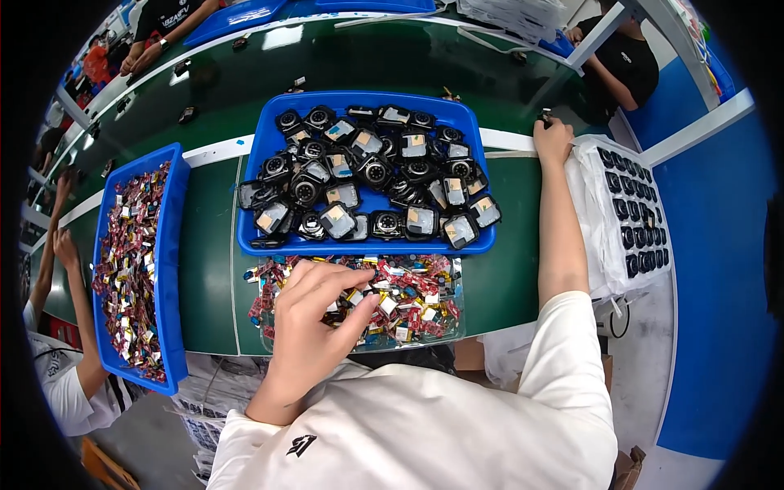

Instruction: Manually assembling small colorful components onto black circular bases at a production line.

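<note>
My left hand point(314, 314) hovers over a shallow clear tray point(459, 314) heaped with small red, yellow and white electronic parts point(420, 306). Its thumb and forefinger curve toward each other with a gap between them, and nothing held shows there. My right arm reaches out to the far right, past the white edge of the belt. There my right hand point(554, 140) is closed on a small dark piece point(546, 113), too small to name surely. Beyond the clear tray stands a blue tray point(367, 248) full of black smartwatch cases point(376, 171), some showing round sensor backs.
A long blue bin point(175, 269) of similar small parts stands at left. The green belt point(392, 57) carries scattered watch pieces. At right, a white tray point(629, 212) holds rows of black parts beside white wrapping point(592, 220). Co-workers' arms point(69, 269) show at left and across the belt.
</note>
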Demonstrator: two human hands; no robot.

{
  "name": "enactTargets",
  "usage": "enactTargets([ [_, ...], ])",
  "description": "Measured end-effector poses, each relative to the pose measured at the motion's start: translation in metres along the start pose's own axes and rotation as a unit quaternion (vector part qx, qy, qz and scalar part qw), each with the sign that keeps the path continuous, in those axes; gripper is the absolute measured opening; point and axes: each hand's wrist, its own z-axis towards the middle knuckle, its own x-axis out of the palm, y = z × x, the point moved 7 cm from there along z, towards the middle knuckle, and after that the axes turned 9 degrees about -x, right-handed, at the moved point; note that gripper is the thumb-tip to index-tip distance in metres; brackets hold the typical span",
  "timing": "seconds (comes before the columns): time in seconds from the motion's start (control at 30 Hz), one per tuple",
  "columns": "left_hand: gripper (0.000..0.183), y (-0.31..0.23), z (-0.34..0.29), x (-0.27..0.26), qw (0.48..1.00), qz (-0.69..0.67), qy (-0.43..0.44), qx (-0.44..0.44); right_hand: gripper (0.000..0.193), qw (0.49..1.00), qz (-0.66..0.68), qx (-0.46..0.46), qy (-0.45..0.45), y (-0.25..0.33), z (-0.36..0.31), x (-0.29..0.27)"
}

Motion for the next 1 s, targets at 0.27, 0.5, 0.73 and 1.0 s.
enactTargets([
  [0.27, 0.024, -0.005, 0.004, 0.004, 0.999, 0.033, -0.004, 0.026, 0.023, 0.981, 0.126, -0.122, -0.082, 0.025, -0.01, -0.034],
  [0.5, 0.02, 0.005, 0.005, 0.006, 0.994, 0.111, 0.013, 0.007, 0.014, 0.854, 0.396, -0.303, 0.148, 0.194, -0.121, -0.163],
  [0.73, 0.019, 0.009, 0.008, 0.01, 0.997, 0.064, 0.039, 0.011, 0.023, 0.774, 0.396, -0.443, 0.219, 0.247, -0.235, -0.186],
  [1.0, 0.026, 0.014, 0.002, -0.003, 1.0, -0.009, -0.014, -0.026, 0.011, 0.741, 0.604, -0.187, 0.226, 0.231, -0.237, -0.173],
])
